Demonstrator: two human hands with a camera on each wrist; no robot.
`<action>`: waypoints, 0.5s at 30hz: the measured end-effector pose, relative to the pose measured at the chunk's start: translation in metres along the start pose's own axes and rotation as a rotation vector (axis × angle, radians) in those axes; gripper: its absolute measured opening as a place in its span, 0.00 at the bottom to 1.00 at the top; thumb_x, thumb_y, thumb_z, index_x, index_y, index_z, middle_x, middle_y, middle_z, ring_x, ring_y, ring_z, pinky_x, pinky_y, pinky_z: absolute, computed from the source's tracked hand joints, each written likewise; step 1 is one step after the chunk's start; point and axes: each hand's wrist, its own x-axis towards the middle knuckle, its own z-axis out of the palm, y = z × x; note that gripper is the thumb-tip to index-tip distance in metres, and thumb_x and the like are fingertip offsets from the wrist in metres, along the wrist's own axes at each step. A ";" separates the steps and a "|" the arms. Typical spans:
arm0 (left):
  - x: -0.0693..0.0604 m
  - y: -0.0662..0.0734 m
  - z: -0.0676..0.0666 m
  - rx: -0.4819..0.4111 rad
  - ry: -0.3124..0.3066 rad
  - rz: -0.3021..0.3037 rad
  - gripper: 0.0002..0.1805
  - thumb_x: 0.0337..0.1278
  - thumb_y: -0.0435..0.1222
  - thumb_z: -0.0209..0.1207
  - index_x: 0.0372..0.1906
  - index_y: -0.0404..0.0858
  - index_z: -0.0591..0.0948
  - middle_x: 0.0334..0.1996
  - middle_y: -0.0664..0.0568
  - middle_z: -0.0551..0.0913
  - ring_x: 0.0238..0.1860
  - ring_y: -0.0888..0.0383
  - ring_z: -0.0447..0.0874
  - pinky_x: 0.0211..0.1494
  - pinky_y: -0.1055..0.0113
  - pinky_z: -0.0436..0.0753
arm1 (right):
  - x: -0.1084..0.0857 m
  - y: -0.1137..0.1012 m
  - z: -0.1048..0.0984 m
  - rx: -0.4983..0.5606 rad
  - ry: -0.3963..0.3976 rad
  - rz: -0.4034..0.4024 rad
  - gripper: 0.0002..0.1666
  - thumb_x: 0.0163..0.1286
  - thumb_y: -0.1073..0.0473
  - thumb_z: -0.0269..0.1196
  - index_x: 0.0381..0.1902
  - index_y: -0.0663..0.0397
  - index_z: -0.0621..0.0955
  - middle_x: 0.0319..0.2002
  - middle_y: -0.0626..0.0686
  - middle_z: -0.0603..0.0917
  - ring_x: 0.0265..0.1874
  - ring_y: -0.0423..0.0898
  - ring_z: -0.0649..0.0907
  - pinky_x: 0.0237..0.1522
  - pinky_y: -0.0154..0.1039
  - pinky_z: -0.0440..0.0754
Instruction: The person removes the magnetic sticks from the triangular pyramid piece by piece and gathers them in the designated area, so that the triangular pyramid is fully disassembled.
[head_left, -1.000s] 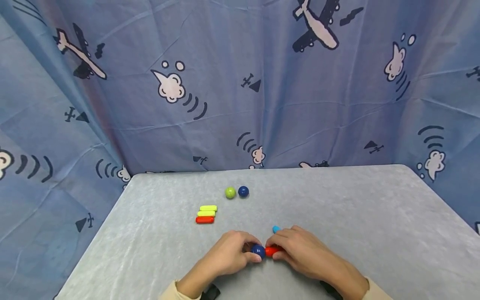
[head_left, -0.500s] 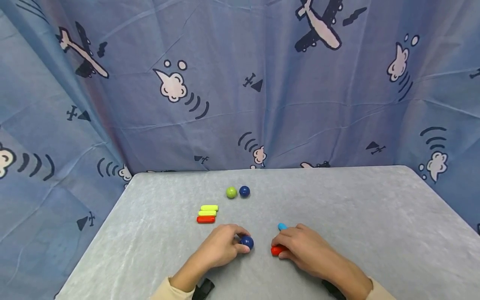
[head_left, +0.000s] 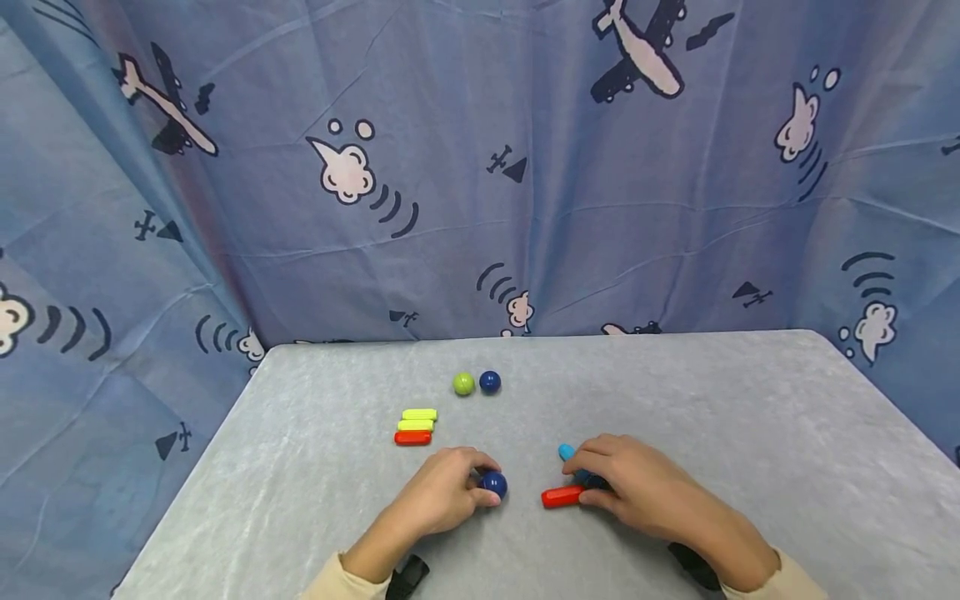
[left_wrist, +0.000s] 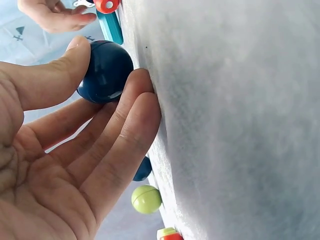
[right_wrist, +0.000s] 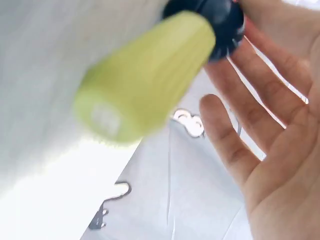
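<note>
Pinching 1 blue ball (head_left: pixel 495 485) in its fingers, the left hand (head_left: pixel 446 493) is apart from the red stick (head_left: pixel 559 497) on the tabletop (head_left: pixel 712 417). The right hand's (head_left: pixel 637 487) fingers surround 1 dark ball (right_wrist: pixel 228 25); whether they grip, I cannot tell.

- Gap between the ball (head_left: pixel 493 483) in the left hand (head_left: pixel 450 493) and the red stick (head_left: pixel 559 497) by the right hand (head_left: pixel 637 485).
- Beyond the left hand, three sticks (head_left: pixel 416 426) and two balls (head_left: pixel 463 383) obstruct.
- Wide room along the table's (head_left: pixel 795 442) right side.
</note>
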 end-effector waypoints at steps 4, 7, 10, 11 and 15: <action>0.001 -0.001 0.001 0.024 0.005 0.014 0.18 0.52 0.42 0.72 0.48 0.41 0.86 0.41 0.54 0.87 0.32 0.70 0.78 0.39 0.70 0.77 | -0.006 0.007 -0.008 0.005 -0.072 0.086 0.18 0.62 0.43 0.70 0.49 0.34 0.83 0.45 0.35 0.82 0.45 0.37 0.81 0.48 0.44 0.82; 0.001 -0.002 0.001 0.038 0.005 0.025 0.18 0.52 0.42 0.72 0.48 0.41 0.86 0.42 0.54 0.87 0.33 0.70 0.79 0.40 0.70 0.78 | -0.011 0.010 -0.010 -0.002 -0.106 0.157 0.20 0.61 0.41 0.69 0.51 0.34 0.83 0.45 0.34 0.82 0.45 0.37 0.82 0.49 0.46 0.82; 0.002 -0.001 0.000 0.044 -0.004 0.026 0.18 0.52 0.41 0.72 0.49 0.41 0.86 0.43 0.54 0.87 0.34 0.69 0.79 0.41 0.70 0.78 | -0.016 0.014 -0.008 -0.005 -0.136 0.204 0.22 0.62 0.39 0.68 0.52 0.36 0.83 0.45 0.35 0.83 0.44 0.39 0.82 0.48 0.47 0.82; 0.002 -0.001 0.000 0.044 -0.008 0.025 0.18 0.52 0.41 0.72 0.49 0.42 0.86 0.43 0.54 0.87 0.34 0.69 0.80 0.41 0.69 0.79 | -0.018 0.015 -0.007 -0.006 -0.142 0.220 0.23 0.62 0.38 0.68 0.52 0.36 0.83 0.46 0.36 0.83 0.45 0.39 0.82 0.48 0.47 0.82; 0.004 0.000 0.000 0.038 -0.019 0.018 0.19 0.52 0.42 0.72 0.50 0.43 0.86 0.43 0.55 0.86 0.34 0.69 0.79 0.41 0.69 0.78 | -0.023 0.018 -0.004 -0.003 -0.142 0.208 0.24 0.63 0.36 0.66 0.53 0.37 0.82 0.47 0.38 0.85 0.45 0.41 0.84 0.47 0.47 0.82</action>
